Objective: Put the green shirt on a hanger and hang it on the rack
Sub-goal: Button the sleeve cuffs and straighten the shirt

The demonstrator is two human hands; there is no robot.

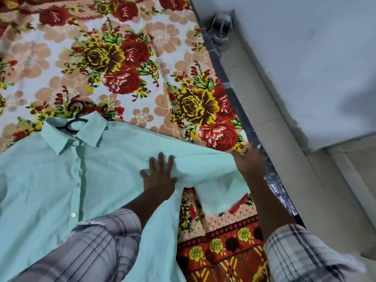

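A pale green shirt (61, 180) lies front-up and buttoned on the flowered bed cover. A black hanger (74, 121) sits inside it; only its hook and neck loop show at the collar. My left hand (159, 175) presses flat with spread fingers on the shirt near the right armpit. My right hand (249, 159) pinches the end of the short right sleeve and holds it stretched out toward the bed's edge. No rack is in view.
The bed cover (126, 58) with red and yellow roses fills the left and middle. A dark bed edge (234, 94) runs diagonally. Beyond it lie pale floor (315, 68) and a small grey fan-like object (220, 27) with a cord.
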